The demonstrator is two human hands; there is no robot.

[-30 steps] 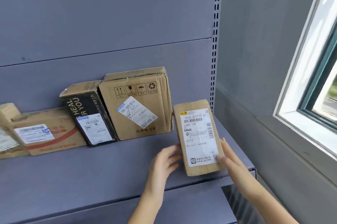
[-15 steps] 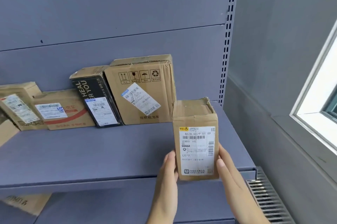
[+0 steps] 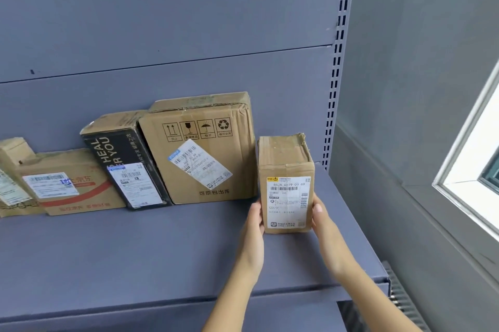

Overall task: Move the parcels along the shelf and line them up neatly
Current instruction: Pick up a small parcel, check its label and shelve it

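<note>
A small tall cardboard parcel (image 3: 285,167) with a white label stands upright on the grey shelf (image 3: 135,256), just right of the row. My left hand (image 3: 253,223) presses its left side and my right hand (image 3: 322,226) its right side. To its left a large brown box (image 3: 199,148) leans against the back panel. A black box (image 3: 121,161) marked HEAL, a flat box with red print (image 3: 67,185) and a further parcel (image 3: 10,177) at the left edge continue the row.
The slotted upright (image 3: 337,75) ends the shelf on the right, with a grey wall and a window (image 3: 475,169) beyond. A radiator grille (image 3: 402,302) sits low at the right. The shelf's front edge (image 3: 189,307) runs below my forearms.
The small parcel went from tilted near the shelf's front edge to upright and further back, close beside the large brown box. Both hands stayed on its sides.
</note>
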